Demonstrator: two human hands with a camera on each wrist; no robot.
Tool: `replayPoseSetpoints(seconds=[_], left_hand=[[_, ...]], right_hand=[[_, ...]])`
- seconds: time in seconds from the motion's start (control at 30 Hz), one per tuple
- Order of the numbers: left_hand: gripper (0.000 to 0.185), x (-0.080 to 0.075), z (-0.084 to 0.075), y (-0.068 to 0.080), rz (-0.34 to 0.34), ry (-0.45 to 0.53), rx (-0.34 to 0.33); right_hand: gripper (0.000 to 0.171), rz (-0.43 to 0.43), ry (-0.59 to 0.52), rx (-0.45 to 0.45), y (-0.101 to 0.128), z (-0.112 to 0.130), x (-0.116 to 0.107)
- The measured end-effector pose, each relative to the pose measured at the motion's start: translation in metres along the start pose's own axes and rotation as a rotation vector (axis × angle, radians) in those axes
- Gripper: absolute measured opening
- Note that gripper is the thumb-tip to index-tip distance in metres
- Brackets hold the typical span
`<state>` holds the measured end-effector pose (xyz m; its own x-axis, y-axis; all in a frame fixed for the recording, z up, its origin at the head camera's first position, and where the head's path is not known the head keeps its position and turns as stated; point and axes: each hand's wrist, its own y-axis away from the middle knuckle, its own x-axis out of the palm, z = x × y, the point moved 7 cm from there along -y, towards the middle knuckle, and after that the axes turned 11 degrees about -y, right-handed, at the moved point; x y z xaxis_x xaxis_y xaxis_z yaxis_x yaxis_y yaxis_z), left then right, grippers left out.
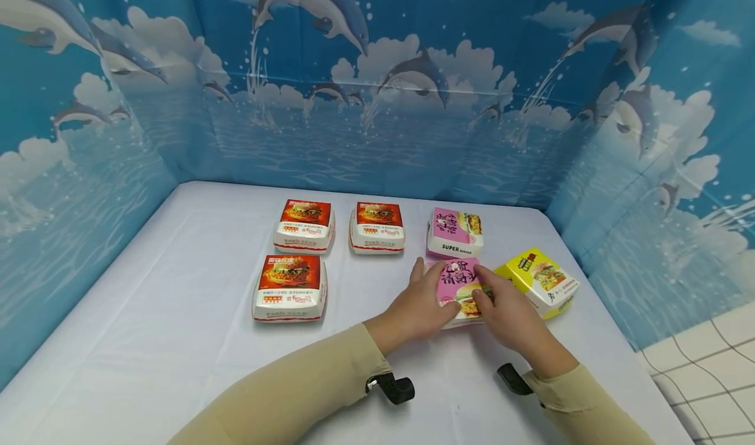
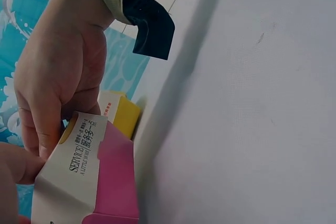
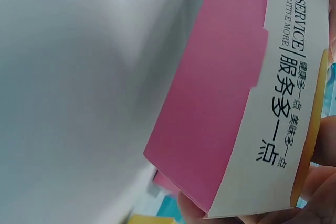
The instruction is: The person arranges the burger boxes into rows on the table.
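Your left hand (image 1: 419,304) and right hand (image 1: 510,310) clamped the pink box (image 1: 459,281) centre-right; hard squeezing risked crushing it against the yellow box (image 1: 539,280).

Near pink burger box (image 1: 461,286), held between left hand (image 1: 420,304) and right hand (image 1: 506,309): side panel, as the wrist views show it, printed "SERVICE" with "A LITTLE MORE" beneath, beside large Chinese characters "服务多一点" and a smaller line of Chinese script too fine to read with certainty; lid carries large dark Chinese characters, partly covered by fingers. Far pink burger box (image 1: 455,232): front wall printed "SUPER BURGER". Three red burger boxes (image 1: 290,287), (image 1: 305,225), (image 1: 377,227): Chinese lettering on lids and front walls, too small to read. Yellow burger box (image 1: 538,281): small markings, illegible.
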<state>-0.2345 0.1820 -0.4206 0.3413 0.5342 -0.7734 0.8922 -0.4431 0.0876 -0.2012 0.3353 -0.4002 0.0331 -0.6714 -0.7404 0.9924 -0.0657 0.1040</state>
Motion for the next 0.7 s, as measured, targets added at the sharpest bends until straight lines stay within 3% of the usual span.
replayPoseSetpoints(seconds=[0.37, 0.7], left_hand=[[0.080, -0.018, 0.011, 0.013, 0.003, 0.019, 0.036], [0.079, -0.035, 0.032, 0.022, -0.005, -0.010, 0.024]], right_hand=[[0.066, -0.002, 0.010, -0.061, 0.002, 0.017, 0.010], [0.064, 0.027, 0.016, -0.114, 0.001, 0.034, 0.026]])
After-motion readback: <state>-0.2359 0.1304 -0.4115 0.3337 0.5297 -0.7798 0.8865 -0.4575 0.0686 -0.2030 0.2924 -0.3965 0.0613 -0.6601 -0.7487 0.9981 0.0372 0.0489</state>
